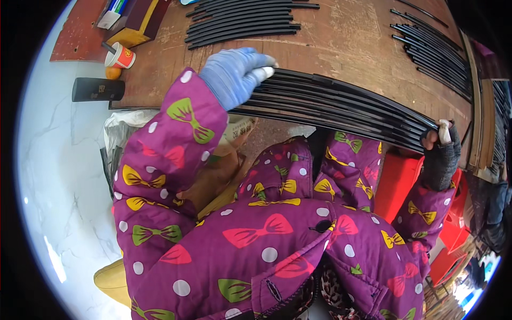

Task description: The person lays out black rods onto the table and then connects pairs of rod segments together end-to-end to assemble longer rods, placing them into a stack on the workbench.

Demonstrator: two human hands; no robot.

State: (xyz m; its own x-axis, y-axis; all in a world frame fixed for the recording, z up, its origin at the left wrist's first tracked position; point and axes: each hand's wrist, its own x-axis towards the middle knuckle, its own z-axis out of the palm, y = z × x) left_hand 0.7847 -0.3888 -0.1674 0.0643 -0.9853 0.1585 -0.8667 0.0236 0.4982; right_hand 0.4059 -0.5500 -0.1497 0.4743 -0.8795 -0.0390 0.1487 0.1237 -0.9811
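A person in a purple coat (261,234), printed with bows and white dots, sits at a worn table (352,48), a red stool (397,178) just by the right sleeve. A pale plastic bag (120,124) hangs or lies beneath the left sleeve; I cannot tell which. Along the table's near edge lies a row of long black rods (341,101), side by side. The left hand (234,77), in a blue glove, arches over their left part and hides it, fingers drawn together; the right hand (438,146), in a dark knitted glove, bends its bare fingertips at the right ends, one digit wrapped in white. From here I cannot tell whether either pinches the rods. Left of the blue glove stand a black case (95,89), an orange ball-shaped thing (112,73) and a paper cup (125,57). Beyond, a second pile (240,24) and a third bundle (432,53) of slim dark rods occupy the scuffed brown wood, near a yellow-edged box (140,26). The rods shine, smooth and straight-sided; the coat's quilted cloth creases softly.
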